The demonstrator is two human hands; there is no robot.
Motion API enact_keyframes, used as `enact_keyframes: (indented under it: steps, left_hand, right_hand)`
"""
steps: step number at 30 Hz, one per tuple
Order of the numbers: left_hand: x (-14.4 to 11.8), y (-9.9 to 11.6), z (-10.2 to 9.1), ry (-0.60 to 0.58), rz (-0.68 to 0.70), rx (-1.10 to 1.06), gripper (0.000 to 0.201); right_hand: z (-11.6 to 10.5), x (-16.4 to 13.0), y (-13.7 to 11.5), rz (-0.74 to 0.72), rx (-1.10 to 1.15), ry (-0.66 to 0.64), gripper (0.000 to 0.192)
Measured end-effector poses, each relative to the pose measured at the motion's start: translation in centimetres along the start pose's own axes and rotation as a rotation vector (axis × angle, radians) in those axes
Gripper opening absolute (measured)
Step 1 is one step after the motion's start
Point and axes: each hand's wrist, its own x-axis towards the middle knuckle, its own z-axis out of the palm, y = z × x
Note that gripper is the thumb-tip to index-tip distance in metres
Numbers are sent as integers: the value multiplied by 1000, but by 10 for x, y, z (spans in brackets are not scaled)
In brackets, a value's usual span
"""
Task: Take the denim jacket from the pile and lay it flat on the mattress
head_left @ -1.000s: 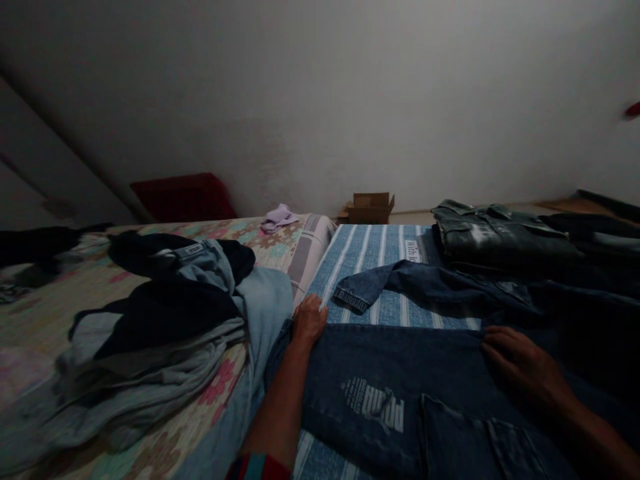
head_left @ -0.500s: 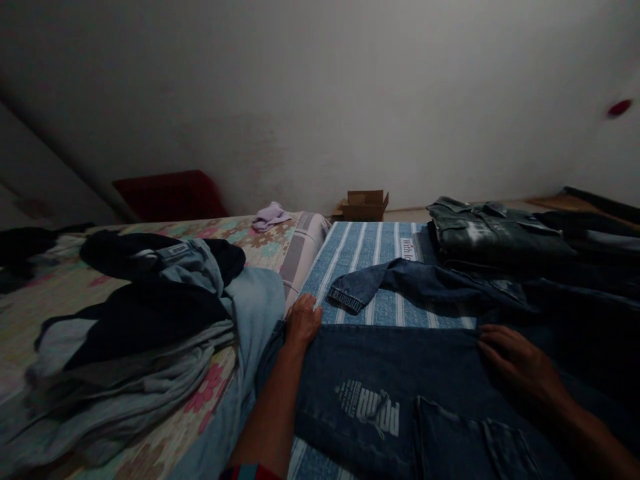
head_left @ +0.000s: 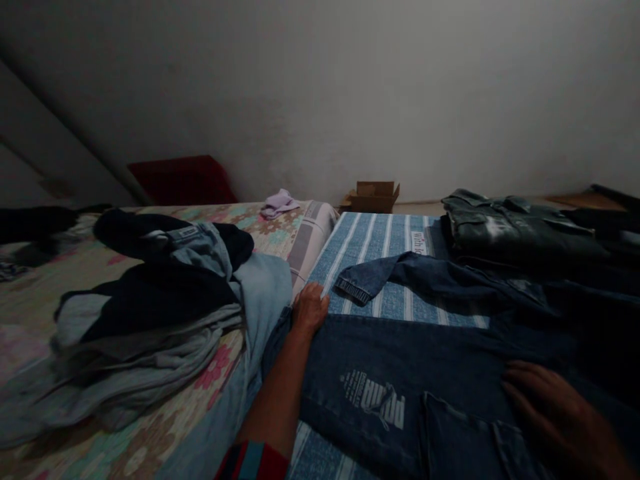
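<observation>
Dark blue jeans [head_left: 370,353] with white printed lettering and a side pocket lie spread across the blue striped cloth [head_left: 367,237]. Another denim length with a ribbed cuff [head_left: 355,293] stretches behind, running into the dark denim at right; whether both belong to one garment I cannot tell. At the upper left corner of the jeans, my left hand [head_left: 309,308] has its fingers curled over the edge. My right hand [head_left: 555,407] rests palm down on the denim beside the pocket, fingers extended, with nothing held.
To the left, a heap of grey, navy and light blue clothes [head_left: 165,347] lies on a floral bedspread [head_left: 215,393]. Folded dark garments [head_left: 520,227] are stacked at the right rear. A cardboard box [head_left: 375,197] and a small lilac cloth [head_left: 279,203] sit near the wall.
My right hand has moved off the jeans' far edge, nearer to me and rightward, onto the denim's surface. My left hand stays at the corner. The view has shifted slightly.
</observation>
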Motion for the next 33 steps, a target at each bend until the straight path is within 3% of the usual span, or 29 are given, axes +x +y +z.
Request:
enact_keyframes:
  steps: [7,21,33]
  left_hand:
    - [-5,-5,9,5,-18,1,30]
    - [-16,-16,8,43,-54,18,32]
    - [-17,-15,2,43,-62,50,35]
  right_hand:
    - [-3,18,6,-121,-30,-20,43]
    - [15,28,12,-294,-205,23,31]
    - [29,23,17,-306,-209,112,30]
